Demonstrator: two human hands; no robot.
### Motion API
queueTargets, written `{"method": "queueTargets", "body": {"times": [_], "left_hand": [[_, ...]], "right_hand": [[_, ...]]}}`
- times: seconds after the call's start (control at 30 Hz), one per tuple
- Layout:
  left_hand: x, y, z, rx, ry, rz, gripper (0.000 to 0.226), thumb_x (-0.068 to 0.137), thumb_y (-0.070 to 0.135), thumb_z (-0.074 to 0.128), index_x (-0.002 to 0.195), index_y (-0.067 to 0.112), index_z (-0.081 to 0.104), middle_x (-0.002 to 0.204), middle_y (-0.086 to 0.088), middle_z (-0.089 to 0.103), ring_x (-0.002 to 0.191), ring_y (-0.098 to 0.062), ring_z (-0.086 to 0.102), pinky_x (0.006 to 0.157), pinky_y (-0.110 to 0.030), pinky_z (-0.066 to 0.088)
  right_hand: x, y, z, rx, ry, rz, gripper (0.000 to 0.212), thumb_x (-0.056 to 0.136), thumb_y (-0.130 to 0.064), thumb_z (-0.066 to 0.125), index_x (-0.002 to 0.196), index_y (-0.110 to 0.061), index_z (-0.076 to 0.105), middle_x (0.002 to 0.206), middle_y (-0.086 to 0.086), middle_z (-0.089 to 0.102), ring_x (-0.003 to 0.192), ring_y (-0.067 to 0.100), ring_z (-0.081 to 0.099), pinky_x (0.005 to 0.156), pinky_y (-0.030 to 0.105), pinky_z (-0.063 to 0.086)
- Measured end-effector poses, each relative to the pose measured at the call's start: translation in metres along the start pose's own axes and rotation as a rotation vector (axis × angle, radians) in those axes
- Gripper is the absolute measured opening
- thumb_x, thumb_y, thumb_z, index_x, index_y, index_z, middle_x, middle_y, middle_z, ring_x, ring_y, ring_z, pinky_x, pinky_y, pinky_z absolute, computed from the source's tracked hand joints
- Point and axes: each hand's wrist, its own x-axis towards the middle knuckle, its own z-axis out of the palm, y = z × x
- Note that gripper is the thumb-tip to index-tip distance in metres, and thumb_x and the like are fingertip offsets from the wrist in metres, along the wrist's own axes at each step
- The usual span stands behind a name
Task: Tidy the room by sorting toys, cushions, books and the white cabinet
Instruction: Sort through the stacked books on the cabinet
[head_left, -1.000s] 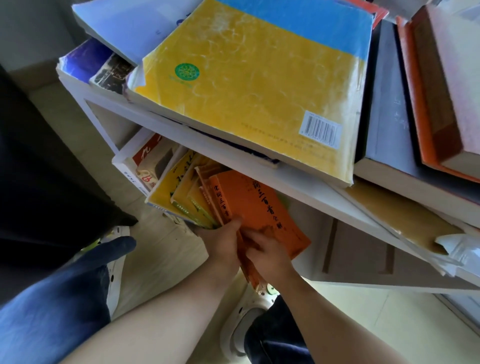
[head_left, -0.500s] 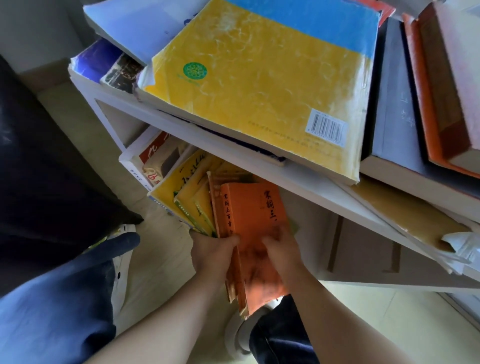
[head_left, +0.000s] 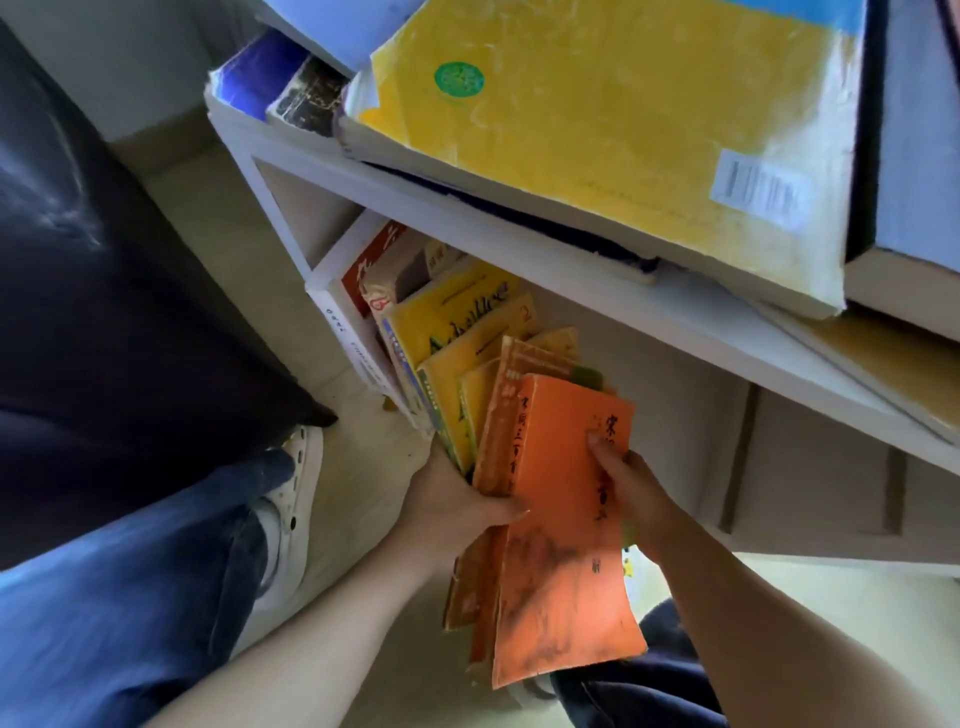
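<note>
Jointly – left hand (head_left: 457, 501) and right hand (head_left: 631, 491) clasp orange book (head_left: 563, 582), each grip curled round its edges

- Pale beige floor (head_left: 363, 457), centre and bottom of frame, evenly lit.
- Grey wall (head_left: 130, 62) upper left, beige skirting below.
- Black padded seat (head_left: 104, 312) along left edge.
- White shelf unit (head_left: 519, 249) across upper right.

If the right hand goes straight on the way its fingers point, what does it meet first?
The right hand holds the orange book; past its top edge it would probably touch the brownish book fanned behind, though depth is unclear.
</note>
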Motion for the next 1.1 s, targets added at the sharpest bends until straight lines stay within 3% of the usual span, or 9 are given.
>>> {"method": "queueTargets", "body": {"times": [0.07,0.13,0.2,0.37,0.47,0.6,0.87,1.0,1.1], "left_hand": [[-0.002,0.005,0.0,0.071,-0.049,0.038,0.087,0.05,0.028,0.09,0.118,0.037,0.035,0.108,0.019,0.057,0.104,-0.004,0.054,0.09,-0.022,0.041],[-0.005,0.011,-0.001,0.118,-0.09,0.072,0.085,0.055,0.025,0.089,0.117,0.04,0.033,0.109,0.019,0.056,0.105,-0.003,0.053,0.09,-0.021,0.04],[-0.006,0.016,-0.003,0.16,-0.122,0.099,0.089,0.051,0.029,0.089,0.121,0.04,0.035,0.114,0.017,0.059,0.109,-0.005,0.055,0.094,-0.024,0.043],[-0.005,0.041,-0.012,0.211,-0.266,0.14,0.085,0.047,0.032,0.087,0.113,0.052,0.037,0.112,0.022,0.059,0.108,0.0,0.056,0.096,-0.028,0.046],[-0.007,0.05,-0.019,0.271,-0.344,0.148,0.082,0.054,0.023,0.088,0.108,0.052,0.034,0.108,0.031,0.052,0.105,0.006,0.052,0.093,-0.015,0.042],[-0.007,0.053,-0.034,0.316,-0.325,0.154,0.103,0.061,0.016,0.086,0.141,0.032,0.022,0.12,0.023,0.047,0.114,0.0,0.047,0.092,-0.011,0.036],[-0.01,0.033,-0.072,0.252,-0.153,0.126,0.099,0.064,0.006,0.081,0.134,0.042,0.02,0.101,0.024,0.052,0.095,0.001,0.055,0.08,-0.021,0.046],[-0.017,0.015,-0.072,0.153,-0.049,0.138,0.094,0.06,0.007,0.085,0.126,0.037,0.027,0.106,0.022,0.05,0.107,-0.009,0.052,0.089,-0.025,0.042],[-0.023,0.0,-0.07,0.064,0.007,0.136,0.088,0.046,0.021,0.091,0.112,0.037,0.035,0.107,0.019,0.051,0.098,0.0,0.052,0.081,-0.012,0.042]], "right_hand": [[0.003,-0.004,-0.003,0.102,-0.056,-0.022,0.061,0.083,-0.066,0.037,0.113,-0.017,0.06,0.097,0.004,0.072,0.087,0.02,0.068,0.068,0.034,0.057],[0.006,-0.005,-0.011,0.209,-0.066,-0.025,0.069,0.091,-0.064,0.011,0.097,-0.02,0.064,0.078,0.001,0.074,0.071,0.015,0.07,0.056,0.027,0.056],[0.008,-0.006,-0.019,0.288,-0.029,-0.042,0.078,0.089,-0.067,0.002,0.095,-0.02,0.064,0.076,0.001,0.074,0.07,0.015,0.071,0.062,0.029,0.054],[0.005,-0.013,-0.016,0.413,-0.05,-0.03,0.082,0.07,-0.085,0.027,0.103,-0.021,0.066,0.102,0.012,0.069,0.094,0.028,0.065,0.073,0.04,0.052],[-0.001,-0.015,-0.008,0.429,-0.115,0.043,0.078,0.071,-0.082,0.032,0.104,-0.02,0.066,0.101,0.012,0.072,0.101,0.032,0.061,0.08,0.045,0.048],[-0.005,-0.009,-0.006,0.422,-0.093,0.056,0.071,0.084,-0.074,0.025,0.112,-0.022,0.065,0.1,0.008,0.073,0.103,0.027,0.062,0.094,0.044,0.045],[-0.032,-0.005,0.023,0.56,-0.06,-0.064,0.065,0.091,-0.064,0.017,0.104,-0.023,0.067,0.102,0.012,0.072,0.099,0.029,0.065,0.089,0.044,0.047],[-0.044,-0.004,0.031,0.526,-0.006,-0.118,0.058,0.096,-0.055,0.02,0.09,-0.021,0.067,0.079,0.006,0.074,0.069,0.018,0.072,0.068,0.033,0.052],[-0.049,-0.001,0.036,0.479,0.016,-0.146,0.053,0.097,-0.051,0.025,0.083,-0.017,0.064,0.067,0.005,0.072,0.058,0.016,0.07,0.055,0.025,0.056]]}}
